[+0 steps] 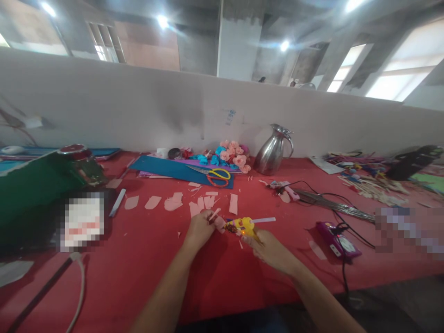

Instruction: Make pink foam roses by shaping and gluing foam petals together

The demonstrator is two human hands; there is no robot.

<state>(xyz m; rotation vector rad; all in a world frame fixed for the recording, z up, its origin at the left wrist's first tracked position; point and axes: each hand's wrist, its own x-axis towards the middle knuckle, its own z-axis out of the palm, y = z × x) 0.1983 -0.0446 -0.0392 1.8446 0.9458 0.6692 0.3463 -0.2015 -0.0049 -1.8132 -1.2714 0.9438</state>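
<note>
My left hand [201, 227] is closed, pinching a small pink paper piece [219, 224] over the red table. In my right hand [272, 252] is a yellow hot glue gun [247, 225], its dark nozzle end pointing left at the pink paper. Whether the nozzle touches the paper I cannot tell. A whitish glue stick [266, 219] juts out of the gun's back toward the right. Just beyond my hands lie several cut pink paper petals [152, 202], some loose and some overlapping. Scissors [218, 175] with yellow and orange handles rest on a blue sheet [166, 169].
Pink and blue paper flowers [239, 159] sit at the back beside a steel jug [272, 150]. On the right are a purple power strip [338, 240] with black cords, thin wires [333, 206] and a pink glue gun [291, 192]. A green box [38, 199] stands left.
</note>
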